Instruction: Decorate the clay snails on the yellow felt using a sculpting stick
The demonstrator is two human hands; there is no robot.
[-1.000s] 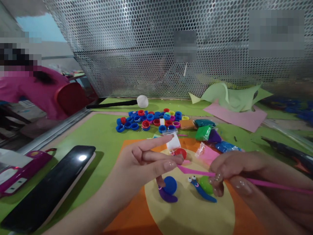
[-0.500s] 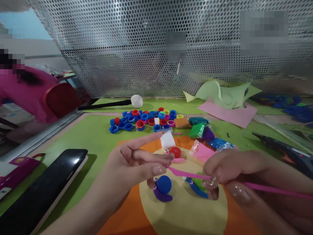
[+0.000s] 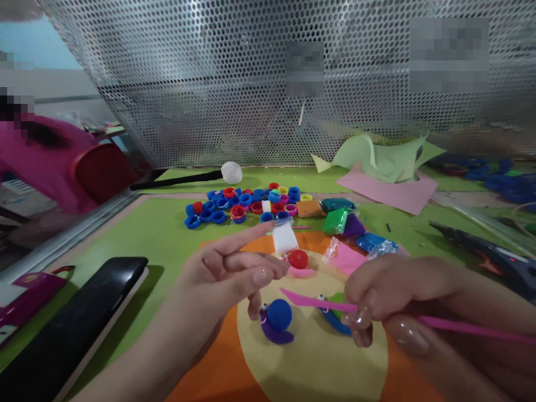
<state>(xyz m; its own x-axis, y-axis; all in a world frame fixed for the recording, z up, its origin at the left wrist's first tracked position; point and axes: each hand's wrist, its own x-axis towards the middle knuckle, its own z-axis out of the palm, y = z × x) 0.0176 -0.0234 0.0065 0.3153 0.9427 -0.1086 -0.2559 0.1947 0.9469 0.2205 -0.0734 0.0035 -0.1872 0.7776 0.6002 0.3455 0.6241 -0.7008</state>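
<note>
My right hand (image 3: 389, 301) is wrapped round a pink plastic modelling tool (image 3: 310, 300), its flat blade pointing left. Opposite it, my left hand (image 3: 234, 273) has thumb and middle finger drawn together in a pinch; anything between them is too small or hidden to make out. Its forefinger stretches towards a white clay packet (image 3: 285, 239). Below the hands lie a clay snail with a blue shell (image 3: 279, 315) and purple body, and a blue-bodied snail with a green shell (image 3: 338, 304), partly covered by the tool and right hand. Behind sits a red-shelled snail (image 3: 298, 259) with a pink body.
Several bottle caps (image 3: 238, 214) cluster at the back. Clay packets (image 3: 336, 221) lie to their right, a glue gun (image 3: 481, 251) at far right. On the left are a black case (image 3: 84, 312) and a purple object (image 3: 33, 296). A perforated metal screen (image 3: 209, 84) stands behind.
The pink tool's tip has come away from my left fingertips, leaving a gap. The view has shifted slightly.
</note>
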